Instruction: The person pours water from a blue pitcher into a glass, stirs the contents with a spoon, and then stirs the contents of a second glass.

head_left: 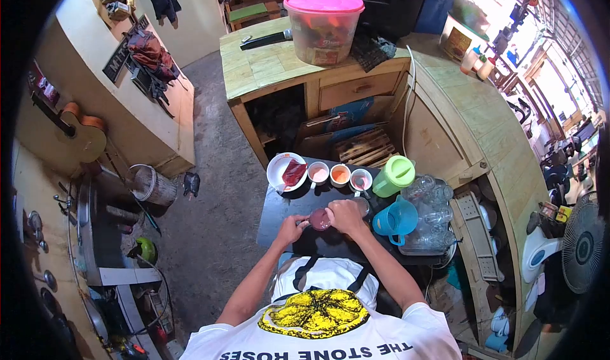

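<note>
Between my two hands is a small cup with dark pinkish-red contents (319, 220), held above the front of the dark table (270, 217). My left hand (291, 229) is closed at the cup's left side. On its right side, the fingers of my right hand (344, 216) wrap round it. Just behind my right hand stands a clear glass (362, 206), partly covered. Along the back edge are a white bowl (275, 173) with a red packet (293, 173), a cup of pink contents (318, 173), a cup of orange contents (340, 175) and another white cup (361, 180).
At the table's right are a green lidded pitcher (394, 176), a blue pitcher (395, 219) and several clear glass jars (433, 217). Behind it, a wooden counter (260, 68) bears a pink-lidded tub (324, 30). A fan (581, 246) stands at far right.
</note>
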{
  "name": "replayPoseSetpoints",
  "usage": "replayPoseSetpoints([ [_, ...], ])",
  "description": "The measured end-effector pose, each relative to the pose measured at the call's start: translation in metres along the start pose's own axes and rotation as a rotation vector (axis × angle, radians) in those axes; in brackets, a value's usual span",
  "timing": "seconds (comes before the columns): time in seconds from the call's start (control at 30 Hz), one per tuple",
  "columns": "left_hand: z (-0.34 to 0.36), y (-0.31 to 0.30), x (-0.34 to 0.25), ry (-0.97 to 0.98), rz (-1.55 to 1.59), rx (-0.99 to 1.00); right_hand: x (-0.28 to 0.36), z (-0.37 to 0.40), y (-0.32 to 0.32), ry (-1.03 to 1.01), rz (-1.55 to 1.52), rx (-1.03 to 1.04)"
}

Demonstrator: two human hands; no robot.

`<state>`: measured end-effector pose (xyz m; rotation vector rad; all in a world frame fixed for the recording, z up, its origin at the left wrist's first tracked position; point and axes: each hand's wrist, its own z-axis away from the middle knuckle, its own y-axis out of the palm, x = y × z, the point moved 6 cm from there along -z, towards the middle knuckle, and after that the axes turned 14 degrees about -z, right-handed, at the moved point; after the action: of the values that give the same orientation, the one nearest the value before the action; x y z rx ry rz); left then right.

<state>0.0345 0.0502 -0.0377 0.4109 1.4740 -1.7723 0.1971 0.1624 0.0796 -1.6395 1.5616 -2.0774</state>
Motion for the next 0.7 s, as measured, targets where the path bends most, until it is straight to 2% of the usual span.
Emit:
replayPoseSetpoints([
  [0.07, -0.001, -0.001, -0.001, 0.024, 0.006, -0.018, -0.006, 0.000, 0.000, 0.061, 0.075, 0.043],
  [0.17, 0.000, -0.001, -0.003, 0.001, 0.028, 0.001, 0.000, 0.006, 0.000, 0.054, -0.008, 0.209],
  [0.27, -0.002, 0.001, 0.003, 0.025, 0.039, -0.014, 0.010, 0.006, -0.004, 0.006, -0.096, 0.123],
  [0.37, -0.002, 0.003, 0.004, 0.047, 0.032, -0.018, 0.001, 0.002, -0.009, -0.009, -0.059, -0.052],
  [0.47, -0.002, 0.001, 0.001, 0.034, 0.043, -0.020, -0.013, 0.003, -0.004, 0.120, 0.069, 0.079],
  [0.57, 0.001, -0.002, -0.003, 0.002, 0.025, -0.004, -0.006, 0.007, 0.005, 0.026, -0.002, 0.255],
  [0.7, 0.001, -0.002, -0.002, 0.029, 0.017, -0.046, 0.012, 0.004, -0.003, 0.015, -0.065, 0.105],
])
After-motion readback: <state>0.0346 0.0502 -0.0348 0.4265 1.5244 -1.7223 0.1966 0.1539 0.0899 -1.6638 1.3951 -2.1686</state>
